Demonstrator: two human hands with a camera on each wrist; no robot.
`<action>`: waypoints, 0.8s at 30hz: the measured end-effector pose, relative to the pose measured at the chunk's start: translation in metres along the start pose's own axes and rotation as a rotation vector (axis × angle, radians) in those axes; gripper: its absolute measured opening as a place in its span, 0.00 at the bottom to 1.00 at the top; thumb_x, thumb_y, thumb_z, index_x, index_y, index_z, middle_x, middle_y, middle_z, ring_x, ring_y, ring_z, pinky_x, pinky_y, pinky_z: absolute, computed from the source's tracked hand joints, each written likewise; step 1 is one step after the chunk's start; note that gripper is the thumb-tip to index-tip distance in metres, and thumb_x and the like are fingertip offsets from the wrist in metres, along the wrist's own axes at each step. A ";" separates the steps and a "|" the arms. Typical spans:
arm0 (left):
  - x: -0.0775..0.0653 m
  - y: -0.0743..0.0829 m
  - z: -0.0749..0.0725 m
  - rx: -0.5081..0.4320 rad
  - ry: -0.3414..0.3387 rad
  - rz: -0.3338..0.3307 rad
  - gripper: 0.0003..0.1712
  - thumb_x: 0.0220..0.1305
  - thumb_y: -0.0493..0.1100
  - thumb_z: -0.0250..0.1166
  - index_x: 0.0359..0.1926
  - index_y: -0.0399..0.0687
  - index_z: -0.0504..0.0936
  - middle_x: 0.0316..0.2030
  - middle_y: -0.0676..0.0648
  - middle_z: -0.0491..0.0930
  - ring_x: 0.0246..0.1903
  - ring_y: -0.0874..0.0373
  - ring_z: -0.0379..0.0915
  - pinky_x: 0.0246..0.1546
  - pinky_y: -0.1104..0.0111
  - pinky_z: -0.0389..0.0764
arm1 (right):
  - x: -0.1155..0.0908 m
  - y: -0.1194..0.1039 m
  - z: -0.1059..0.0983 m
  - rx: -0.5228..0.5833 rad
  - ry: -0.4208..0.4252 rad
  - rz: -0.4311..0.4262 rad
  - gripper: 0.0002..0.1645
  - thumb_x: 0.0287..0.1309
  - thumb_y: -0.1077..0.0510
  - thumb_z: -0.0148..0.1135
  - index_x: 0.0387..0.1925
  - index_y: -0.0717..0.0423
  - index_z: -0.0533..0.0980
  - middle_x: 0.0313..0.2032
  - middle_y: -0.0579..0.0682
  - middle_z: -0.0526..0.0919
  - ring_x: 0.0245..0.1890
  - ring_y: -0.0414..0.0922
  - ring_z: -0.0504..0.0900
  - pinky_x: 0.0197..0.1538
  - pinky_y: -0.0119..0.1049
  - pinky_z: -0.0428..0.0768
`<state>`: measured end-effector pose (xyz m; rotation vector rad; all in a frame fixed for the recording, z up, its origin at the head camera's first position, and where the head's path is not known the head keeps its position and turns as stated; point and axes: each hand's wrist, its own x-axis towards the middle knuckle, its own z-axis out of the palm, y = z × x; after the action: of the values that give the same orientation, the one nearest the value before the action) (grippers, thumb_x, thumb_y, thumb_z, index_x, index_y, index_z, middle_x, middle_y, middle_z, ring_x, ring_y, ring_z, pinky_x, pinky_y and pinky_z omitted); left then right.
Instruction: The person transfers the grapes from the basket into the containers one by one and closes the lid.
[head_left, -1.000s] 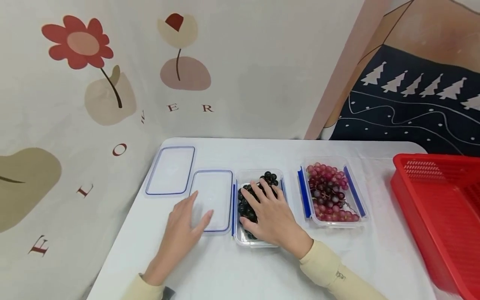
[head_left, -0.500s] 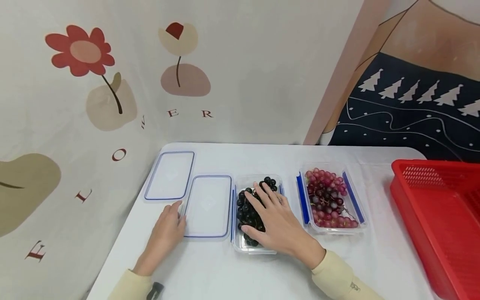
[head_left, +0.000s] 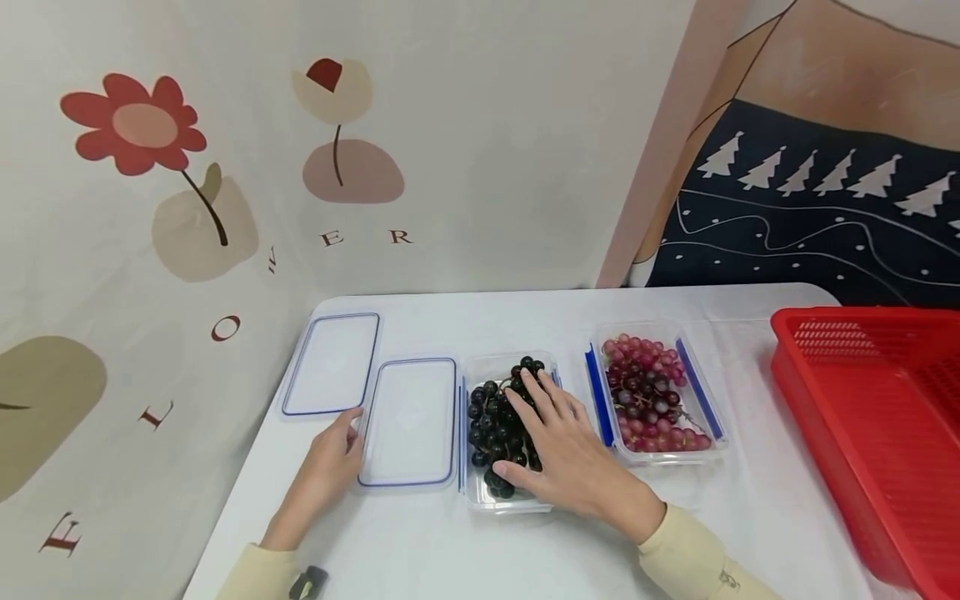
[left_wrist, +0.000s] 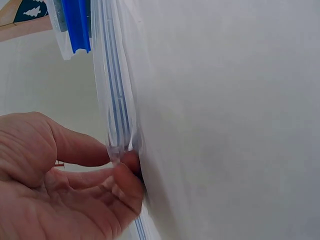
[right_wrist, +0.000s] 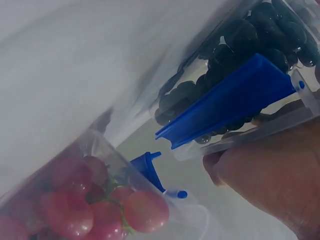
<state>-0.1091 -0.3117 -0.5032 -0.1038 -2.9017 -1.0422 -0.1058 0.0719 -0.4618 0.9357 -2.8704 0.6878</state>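
My left hand [head_left: 324, 467] is at the left edge of the nearer clear lid with a blue seal [head_left: 411, 421]. In the left wrist view, thumb and fingertips pinch that lid's edge [left_wrist: 114, 95]. My right hand [head_left: 566, 454] lies over the black grapes [head_left: 491, 429], its fingers spread. Those grapes fill a clear lidded-type container [head_left: 480, 498] with blue side clips, right beside the lid. Seen from the right wrist, one blue clip [right_wrist: 232, 100] hangs off the container's side below my hand.
A second clear lid [head_left: 330, 362] lies at the back left. To the right stands another clear container [head_left: 671, 457] of red and dark grapes [head_left: 648, 392], its blue clips [head_left: 597, 396] folded out. A red plastic basket [head_left: 813, 433] occupies the table's right side.
My left hand has moved left from above the nearer lid to its left edge, and its fingers have closed on that edge. My right hand stays over the black grapes, shifted slightly.
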 end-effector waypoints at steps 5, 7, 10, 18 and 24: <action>-0.006 0.013 -0.010 -0.067 -0.023 0.035 0.33 0.69 0.25 0.58 0.75 0.25 0.67 0.42 0.36 0.80 0.28 0.55 0.71 0.27 0.66 0.74 | -0.005 -0.001 -0.002 0.008 -0.014 0.044 0.69 0.70 0.20 0.57 0.88 0.62 0.45 0.88 0.58 0.37 0.86 0.60 0.37 0.79 0.69 0.51; -0.008 0.018 -0.014 -0.099 -0.058 0.014 0.37 0.68 0.24 0.58 0.78 0.29 0.65 0.49 0.32 0.80 0.26 0.57 0.68 0.25 0.67 0.72 | -0.008 -0.001 -0.003 0.018 -0.020 0.062 0.72 0.68 0.19 0.58 0.88 0.64 0.44 0.88 0.58 0.36 0.86 0.59 0.36 0.79 0.69 0.51; -0.012 0.027 -0.023 -0.172 -0.132 -0.061 0.41 0.68 0.23 0.56 0.81 0.33 0.62 0.62 0.26 0.75 0.24 0.58 0.66 0.23 0.68 0.71 | -0.014 -0.001 -0.004 0.027 -0.036 0.084 0.75 0.65 0.17 0.59 0.88 0.64 0.42 0.88 0.58 0.35 0.86 0.57 0.35 0.79 0.70 0.51; -0.017 0.026 -0.035 -0.356 -0.084 -0.107 0.31 0.76 0.26 0.56 0.77 0.33 0.71 0.66 0.26 0.74 0.34 0.56 0.82 0.27 0.69 0.79 | -0.025 0.000 -0.009 0.052 -0.083 0.147 0.79 0.61 0.14 0.60 0.88 0.63 0.42 0.87 0.61 0.34 0.86 0.60 0.36 0.78 0.72 0.50; -0.022 0.026 -0.039 -0.397 -0.035 -0.078 0.28 0.78 0.27 0.58 0.76 0.32 0.73 0.65 0.27 0.76 0.38 0.55 0.84 0.27 0.69 0.80 | -0.033 0.002 -0.014 0.099 -0.104 0.184 0.82 0.59 0.14 0.62 0.87 0.66 0.41 0.86 0.65 0.35 0.85 0.65 0.40 0.77 0.74 0.52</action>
<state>-0.0842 -0.3175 -0.4589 -0.0249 -2.7040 -1.6322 -0.0806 0.0972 -0.4562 0.7436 -3.0681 0.8259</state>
